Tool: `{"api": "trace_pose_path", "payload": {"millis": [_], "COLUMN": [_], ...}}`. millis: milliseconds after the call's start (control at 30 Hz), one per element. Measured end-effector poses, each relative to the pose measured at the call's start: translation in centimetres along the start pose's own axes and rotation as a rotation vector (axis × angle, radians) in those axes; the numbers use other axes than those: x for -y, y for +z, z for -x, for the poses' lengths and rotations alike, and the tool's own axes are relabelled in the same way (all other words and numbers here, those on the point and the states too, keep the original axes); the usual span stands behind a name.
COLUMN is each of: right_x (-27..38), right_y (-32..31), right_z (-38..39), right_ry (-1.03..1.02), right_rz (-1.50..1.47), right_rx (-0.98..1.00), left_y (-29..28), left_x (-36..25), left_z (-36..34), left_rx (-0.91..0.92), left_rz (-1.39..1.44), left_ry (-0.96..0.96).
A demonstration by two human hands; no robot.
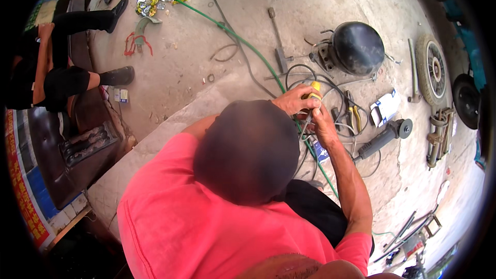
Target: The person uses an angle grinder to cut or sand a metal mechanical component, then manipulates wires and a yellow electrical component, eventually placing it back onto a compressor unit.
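My left hand (pixel 294 99) is closed round a yellow-handled tool (pixel 315 87), whose working end I cannot make out. Pressed close below it, my right hand (pixel 324 124) has its fingers closed, and what they grip is hidden. Grey and black cables (pixel 338 90) lie tangled around and beneath both hands. Pliers with yellow handles (pixel 354 116) rest on the floor just right of my right hand. Beyond them sits a black, dome-shaped compressor (pixel 358 48). A dark rounded shape (pixel 248 150) covers part of my left forearm.
An angle grinder (pixel 385 138) and a white-and-blue box (pixel 385 107) lie to the right, before a spoked wheel (pixel 433 70). A green hose (pixel 243 41) crosses the floor. A long metal tool (pixel 278 41) lies ahead. A person (pixel 57 72) sits at the left.
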State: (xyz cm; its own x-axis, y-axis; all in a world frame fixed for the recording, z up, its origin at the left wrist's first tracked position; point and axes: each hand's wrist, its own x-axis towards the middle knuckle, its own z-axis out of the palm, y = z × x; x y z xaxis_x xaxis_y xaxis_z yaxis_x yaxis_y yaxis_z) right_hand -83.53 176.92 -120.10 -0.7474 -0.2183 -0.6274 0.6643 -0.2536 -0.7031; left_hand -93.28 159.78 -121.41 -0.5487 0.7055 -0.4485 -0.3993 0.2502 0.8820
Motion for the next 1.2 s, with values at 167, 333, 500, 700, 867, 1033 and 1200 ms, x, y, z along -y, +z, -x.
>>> {"api": "trace_pose_path", "payload": {"millis": [167, 333, 500, 700, 867, 1033, 1200], "right_x": [-0.6, -1.1, -1.7, -2.2, -1.8, -3.7, -4.1], "right_y": [-0.7, -1.1, -1.7, -0.5, -0.6, -2.2, -1.4], "right_z": [-0.1, -0.4, -0.8, -0.9, -0.9, -1.6, -2.0], "right_ry": [0.009, 0.024, -0.01, -0.023, -0.032, 0.057, 0.002], "right_rz": [-0.034, -0.014, 0.077, -0.02, -0.006, -0.001, -0.032], "right_rx": [0.018, 0.02, 0.019, -0.053, -0.038, -0.052, -0.028], "left_y": [0.2, 0.4, 0.2, 0.3, 0.4, 0.8, 0.8], "left_x": [1.0, 0.4, 0.7, 3.6, 4.5, 3.7, 3.9], "left_z": [-0.4, 0.0, -0.1, -0.6, -1.1, -1.0, -0.6], "left_rx": [-0.02, 0.005, -0.029, -0.103, -0.075, -0.088, -0.136], "left_rz": [-0.083, 0.115, 0.021, -0.076, 0.085, 0.145, 0.116], "left_ry": [0.064, -0.053, 0.063, 0.053, 0.043, -0.015, 0.027]}}
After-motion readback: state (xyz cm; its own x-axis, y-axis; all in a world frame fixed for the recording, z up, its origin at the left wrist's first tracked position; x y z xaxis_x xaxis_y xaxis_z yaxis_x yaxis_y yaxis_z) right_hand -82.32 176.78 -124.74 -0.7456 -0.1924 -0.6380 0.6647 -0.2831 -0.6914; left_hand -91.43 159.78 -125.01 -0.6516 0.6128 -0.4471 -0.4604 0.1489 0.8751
